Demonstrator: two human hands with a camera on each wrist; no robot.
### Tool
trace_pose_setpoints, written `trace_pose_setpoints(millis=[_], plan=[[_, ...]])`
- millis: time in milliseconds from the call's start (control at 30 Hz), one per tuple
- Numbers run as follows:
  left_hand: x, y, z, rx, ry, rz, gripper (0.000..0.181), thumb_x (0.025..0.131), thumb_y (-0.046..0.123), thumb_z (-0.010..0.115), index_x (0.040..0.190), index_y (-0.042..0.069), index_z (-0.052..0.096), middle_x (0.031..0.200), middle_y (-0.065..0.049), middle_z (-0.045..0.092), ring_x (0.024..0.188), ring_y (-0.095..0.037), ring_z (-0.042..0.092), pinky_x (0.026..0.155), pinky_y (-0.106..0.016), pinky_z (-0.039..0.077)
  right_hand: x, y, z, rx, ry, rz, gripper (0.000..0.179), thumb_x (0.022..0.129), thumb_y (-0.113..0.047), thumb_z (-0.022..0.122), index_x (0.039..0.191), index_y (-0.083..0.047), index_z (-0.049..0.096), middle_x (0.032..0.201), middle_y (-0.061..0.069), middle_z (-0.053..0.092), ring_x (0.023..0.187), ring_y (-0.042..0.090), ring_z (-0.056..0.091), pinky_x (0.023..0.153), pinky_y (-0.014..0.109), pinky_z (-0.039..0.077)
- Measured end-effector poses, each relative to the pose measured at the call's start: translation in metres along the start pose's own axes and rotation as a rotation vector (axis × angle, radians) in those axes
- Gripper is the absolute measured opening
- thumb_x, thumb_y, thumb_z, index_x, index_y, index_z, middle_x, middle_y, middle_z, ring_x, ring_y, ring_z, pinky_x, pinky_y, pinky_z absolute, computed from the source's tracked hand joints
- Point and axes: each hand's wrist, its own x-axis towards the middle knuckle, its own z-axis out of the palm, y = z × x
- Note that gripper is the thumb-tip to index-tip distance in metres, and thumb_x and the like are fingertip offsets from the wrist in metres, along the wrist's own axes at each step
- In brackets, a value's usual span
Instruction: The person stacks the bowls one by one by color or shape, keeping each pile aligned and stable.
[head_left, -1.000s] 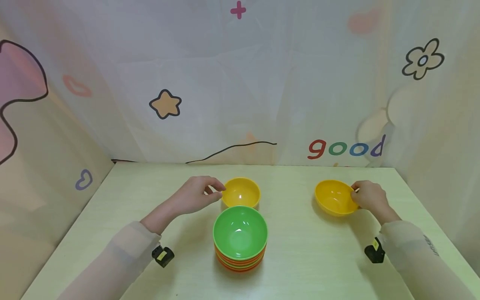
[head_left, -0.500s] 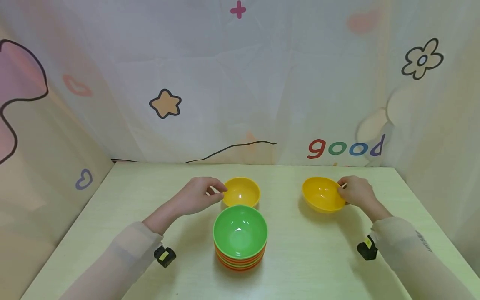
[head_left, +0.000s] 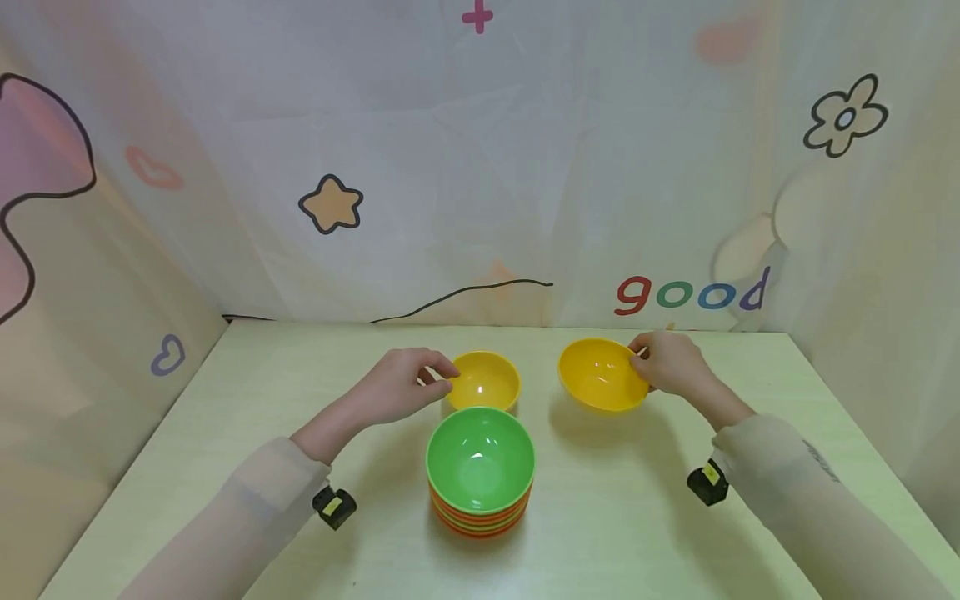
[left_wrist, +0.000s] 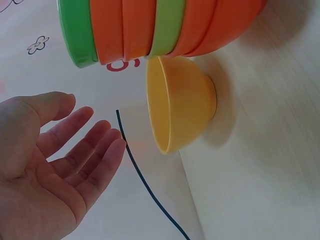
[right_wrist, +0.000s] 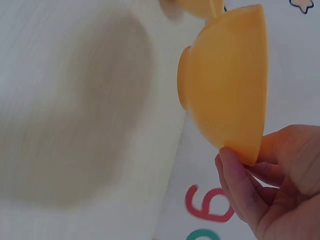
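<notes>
My right hand (head_left: pixel 671 364) pinches the right rim of a yellow bowl (head_left: pixel 600 377) between thumb and fingers. That bowl is raised off the table, its shadow falling below; the right wrist view shows the bowl (right_wrist: pixel 227 80) from the side. A second yellow bowl (head_left: pixel 483 379) stands upright on the table behind a stack. Just left of it hovers my left hand (head_left: pixel 401 385), fingers loosely bent and holding nothing; in the left wrist view there is a gap between the hand (left_wrist: pixel 65 165) and the bowl (left_wrist: pixel 182 102).
A stack of several nested bowls, a green bowl (head_left: pixel 480 460) on top with orange and light green ones beneath, stands in front of the second yellow bowl. The pale table (head_left: pixel 615 517) ends at a printed cloth backdrop (head_left: pixel 420 167).
My right hand has carried the yellow bowl leftward and higher, towards the second yellow bowl. The left hand has shifted only slightly to the right. The stack stays put.
</notes>
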Motion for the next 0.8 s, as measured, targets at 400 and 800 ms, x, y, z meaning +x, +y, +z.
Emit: trace_pose_setpoints(millis=[400,800], plan=[[0.005,0.010,0.002,-0.008,0.041,0.002,0.017,0.088,0.017,0.060,0.103,0.011,0.067,0.100,-0.001,0.066,0.082,-0.014,0.059,0.065,-0.023,0.051,-0.001,-0.049,-0.010,-0.018,0.007,-0.111,0.024,0.087,-0.010,0.056,0.104,0.007,0.061,0.090,0.020,0.063,0.055,0.014,0.060,0.054,0.024,0.053],[0.012,0.026,-0.003,-0.064,0.115,-0.008,0.024,0.090,0.022,0.058,0.109,0.009,0.066,0.102,-0.003,0.066,0.080,-0.016,0.060,0.064,-0.023,0.052,-0.008,-0.091,-0.012,-0.023,0.003,-0.175,0.020,0.087,-0.011,0.058,0.101,0.002,0.064,0.085,0.014,0.063,0.056,0.015,0.058,0.054,0.022,0.052]])
